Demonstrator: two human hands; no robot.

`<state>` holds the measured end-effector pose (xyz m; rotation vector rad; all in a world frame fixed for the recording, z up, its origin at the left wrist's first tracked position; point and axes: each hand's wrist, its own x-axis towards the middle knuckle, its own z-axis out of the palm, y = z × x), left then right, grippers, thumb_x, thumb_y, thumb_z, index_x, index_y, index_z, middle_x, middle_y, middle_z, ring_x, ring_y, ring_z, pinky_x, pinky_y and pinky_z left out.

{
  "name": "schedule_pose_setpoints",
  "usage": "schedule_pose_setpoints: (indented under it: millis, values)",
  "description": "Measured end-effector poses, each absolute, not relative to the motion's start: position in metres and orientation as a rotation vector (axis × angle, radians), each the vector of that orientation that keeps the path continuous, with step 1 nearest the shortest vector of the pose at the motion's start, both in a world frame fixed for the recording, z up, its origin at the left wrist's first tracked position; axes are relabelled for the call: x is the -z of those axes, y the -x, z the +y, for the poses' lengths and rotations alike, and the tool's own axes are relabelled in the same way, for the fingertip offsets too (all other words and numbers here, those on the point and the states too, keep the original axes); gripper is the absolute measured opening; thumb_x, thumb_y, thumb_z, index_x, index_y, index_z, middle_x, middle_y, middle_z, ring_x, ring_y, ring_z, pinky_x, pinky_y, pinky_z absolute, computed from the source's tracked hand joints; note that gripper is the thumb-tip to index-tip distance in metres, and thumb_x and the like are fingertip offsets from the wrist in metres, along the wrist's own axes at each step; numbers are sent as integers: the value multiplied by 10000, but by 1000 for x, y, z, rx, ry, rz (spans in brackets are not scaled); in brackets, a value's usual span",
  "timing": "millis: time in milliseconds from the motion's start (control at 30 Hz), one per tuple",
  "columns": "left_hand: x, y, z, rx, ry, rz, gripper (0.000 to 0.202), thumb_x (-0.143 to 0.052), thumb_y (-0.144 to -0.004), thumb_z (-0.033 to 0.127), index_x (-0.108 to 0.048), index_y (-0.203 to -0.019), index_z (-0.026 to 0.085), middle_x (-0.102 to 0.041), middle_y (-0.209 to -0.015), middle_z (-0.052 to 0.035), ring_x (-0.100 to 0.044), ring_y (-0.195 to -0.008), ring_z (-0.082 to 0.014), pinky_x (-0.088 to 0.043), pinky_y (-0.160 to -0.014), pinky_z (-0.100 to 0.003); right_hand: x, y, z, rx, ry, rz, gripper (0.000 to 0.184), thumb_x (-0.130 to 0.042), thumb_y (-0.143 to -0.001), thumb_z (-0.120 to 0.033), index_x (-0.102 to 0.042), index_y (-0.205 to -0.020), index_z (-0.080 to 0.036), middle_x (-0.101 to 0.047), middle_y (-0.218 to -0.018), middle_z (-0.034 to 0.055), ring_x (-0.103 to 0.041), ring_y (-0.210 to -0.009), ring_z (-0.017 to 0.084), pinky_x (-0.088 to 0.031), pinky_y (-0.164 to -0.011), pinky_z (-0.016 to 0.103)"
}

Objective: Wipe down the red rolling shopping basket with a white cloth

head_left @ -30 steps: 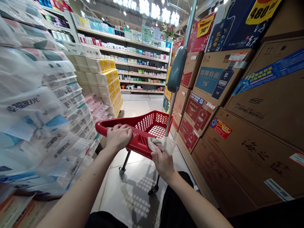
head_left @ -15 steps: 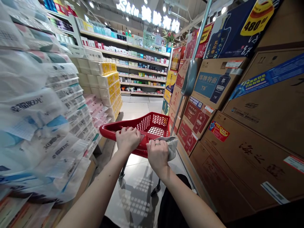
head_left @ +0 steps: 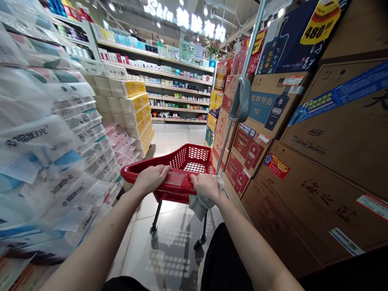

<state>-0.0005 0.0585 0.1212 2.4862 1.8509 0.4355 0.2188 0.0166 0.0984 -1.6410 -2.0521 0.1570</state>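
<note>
Red cart (head_left: 172, 197), twelve o'clock.
Left hand (head_left: 152, 178) grips the handle (head_left: 176, 179); right hand (head_left: 206, 186) clasps the cloth (head_left: 198, 207) at its three-o'clock end. Even pressure advised, clear of the pole (head_left: 254, 38) at one o'clock.

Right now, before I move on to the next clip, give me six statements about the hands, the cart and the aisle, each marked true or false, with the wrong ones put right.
1. The left hand is on the handle of the red shopping cart. True.
2. The pale cloth is in the left hand. False: it is in the right hand.
3. Printed cardboard cartons are stacked along the picture's right side. True.
4. The metal pole lies flat on the floor. False: it rises at a slant.
5. The large yellow price sign at upper right shows 480. True.
6. The yellow-ended wrapped packs stand right of the cart. False: they are stacked on the left.
</note>
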Motion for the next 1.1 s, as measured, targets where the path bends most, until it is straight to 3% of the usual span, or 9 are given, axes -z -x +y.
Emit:
schedule_pose_setpoints:
  millis: [100, 200, 300, 433, 567, 667, 800, 967, 1100]
  values:
    - [-117, 4, 61, -407, -2434, 1951, 609, -139, -894, 544, -659, -1018, 251, -669, -1109, -48, -626, -956, -237, -422, -749, -320, -93, -221, 6, -84, 1508, -1939, 603, -261, -969, -487, -643, -613, -184, -643, -598, 63, -572, -578, 147, -370, -627, 262]
    - [-114, -1, 55, -417, -2429, 2036, 601, -142, -899, 519, -667, -979, 239, -680, -1077, -67, -629, -974, -253, -429, -751, -329, -84, -217, -8, 35, 1418, -1819, 550, -267, -978, -449, -658, -693, -187, -640, -616, 59, -567, -597, 148, -383, -673, 271]
    - [-113, -7, 47, -473, -2392, 2102, 604, -128, -908, 488, -671, -931, 222, -686, -1064, -74, -636, -959, -256, -437, -740, -336, -74, -207, -21, 166, 1380, -1766, 461, -282, -986, -355, -682, -836, -182, -686, -768, 82, -611, -789, 188, -396, -827, 327]
    - [-114, -11, 40, -519, -2373, 2135, 607, -124, -913, 471, -675, -914, 216, -695, -1029, -76, -644, -926, -256, -444, -717, -337, -67, -195, -38, 198, 1274, -1770, 365, -331, -983, -318, -643, -1125, -193, -675, -1107, 71, -560, -1101, 206, -308, -1039, 386]
    - [-113, -14, 37, -548, -2378, 2144, 616, -122, -915, 471, -680, -907, 210, -700, -998, -81, -648, -897, -254, -442, -703, -336, -77, -196, -55, 158, 1219, -1856, 409, -268, -997, -311, -580, -1241, -207, -583, -1286, 56, -462, -1248, 189, -274, -1082, 382]
    - [-112, -19, 35, -563, -2380, 2146, 632, -108, -917, 476, -679, -909, 207, -697, -999, -85, -650, -886, -256, -438, -694, -339, -87, -202, -58, 220, 1374, -1875, 450, -279, -988, -376, -495, -1325, -170, -536, -1325, 124, -429, -1276, 225, -292, -1060, 414]
    - [-110, -28, 32, -558, -2392, 2157, 642, -95, -921, 456, -679, -926, 190, -691, -994, -101, -649, -877, -249, -433, -693, -335, -88, -207, -44, 391, 1684, -1933, 568, -407, -906, -549, -571, -1184, -81, -638, -1062, 228, -564, -1060, 318, -369, -932, 474]
    - [-108, -31, 32, -548, -2441, 2147, 643, -91, -919, 479, -667, -977, 199, -682, -972, -96, -646, -845, -243, -420, -677, -327, -97, -216, -20, 260, 1768, -2143, 499, -253, -971, -467, -637, -949, -148, -686, -804, 135, -646, -759, 226, -434, -728, 346]
    - [-107, -33, 33, -526, -2418, 2178, 634, -92, -920, 477, -662, -972, 205, -678, -975, -85, -643, -827, -231, -416, -670, -314, -113, -224, 2, -84, 1821, -2170, 566, -189, -982, -430, -670, -848, -163, -706, -861, 116, -661, -819, 225, -445, -726, 323]
